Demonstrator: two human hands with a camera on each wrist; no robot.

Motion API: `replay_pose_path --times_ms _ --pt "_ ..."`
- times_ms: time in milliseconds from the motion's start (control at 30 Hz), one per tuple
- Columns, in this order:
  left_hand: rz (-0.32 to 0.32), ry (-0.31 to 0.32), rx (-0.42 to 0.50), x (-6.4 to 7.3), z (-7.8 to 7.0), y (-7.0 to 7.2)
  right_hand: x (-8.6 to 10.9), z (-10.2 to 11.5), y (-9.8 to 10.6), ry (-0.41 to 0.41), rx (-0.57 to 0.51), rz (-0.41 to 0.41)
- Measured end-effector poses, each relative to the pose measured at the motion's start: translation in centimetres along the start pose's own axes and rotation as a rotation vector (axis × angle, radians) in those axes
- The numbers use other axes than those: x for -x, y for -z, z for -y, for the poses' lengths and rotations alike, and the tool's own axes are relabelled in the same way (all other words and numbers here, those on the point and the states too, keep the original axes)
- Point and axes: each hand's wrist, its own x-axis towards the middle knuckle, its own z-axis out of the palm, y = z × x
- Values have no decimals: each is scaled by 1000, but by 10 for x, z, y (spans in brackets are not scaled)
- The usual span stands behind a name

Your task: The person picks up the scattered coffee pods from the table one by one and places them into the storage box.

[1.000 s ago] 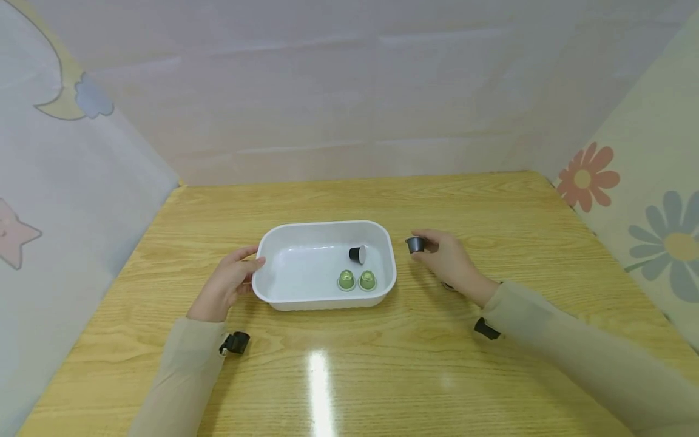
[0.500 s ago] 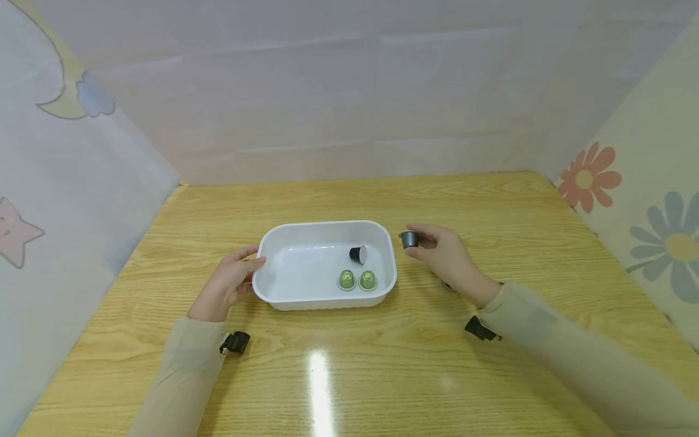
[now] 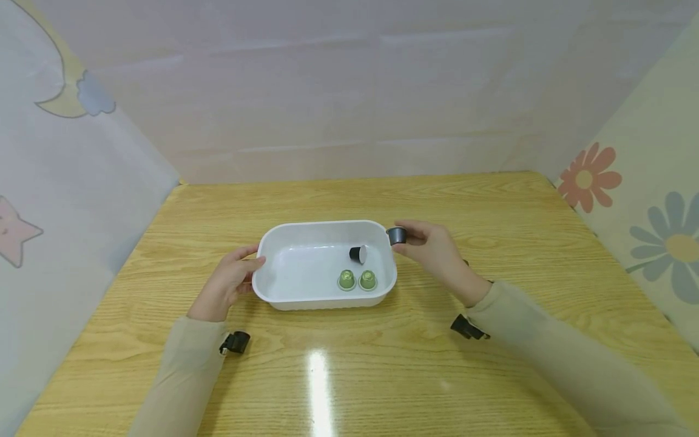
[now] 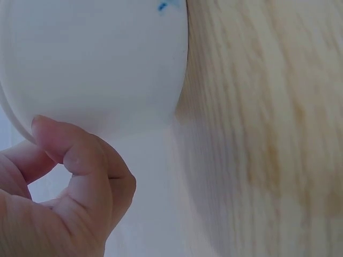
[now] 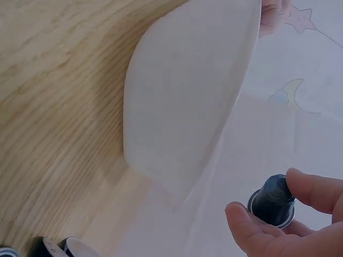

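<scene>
A white oblong tub (image 3: 306, 273) stands on the wooden table. Its left end is gripped by my left hand (image 3: 226, 284), thumb over the rim; the left wrist view also shows the fingers (image 4: 86, 155) at the tub wall. Between thumb and fingertips my right hand (image 3: 437, 255) pinches a dark grey coffee capsule (image 3: 397, 235), at the tub's right rim in the head view. The right wrist view shows this capsule (image 5: 273, 201) held out beyond the tub. Inside the tub, a black capsule with a white lid (image 3: 357, 254) lies on its side near two green capsules (image 3: 346, 280).
Several more capsules (image 5: 48, 247) lie on the table at the lower left of the right wrist view; in the head view my right arm mostly hides them. Wooden tabletop (image 3: 262, 376) extends in front of the tub. A pale cloth wall (image 3: 349, 109) rises behind the table.
My right hand has moved left with the grey capsule, from beside the tub to its right rim, and slightly up in the view. My left hand and the tub have stayed put.
</scene>
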Motion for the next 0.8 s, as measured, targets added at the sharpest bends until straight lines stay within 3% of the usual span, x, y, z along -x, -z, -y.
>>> replay_pose_path --times_ms 567,800 --pt "0 5 2 0 -1 0 -12 15 -27 -31 -96 47" --pt "2 -3 -8 0 0 -1 -17 16 -35 -78 -78 50"
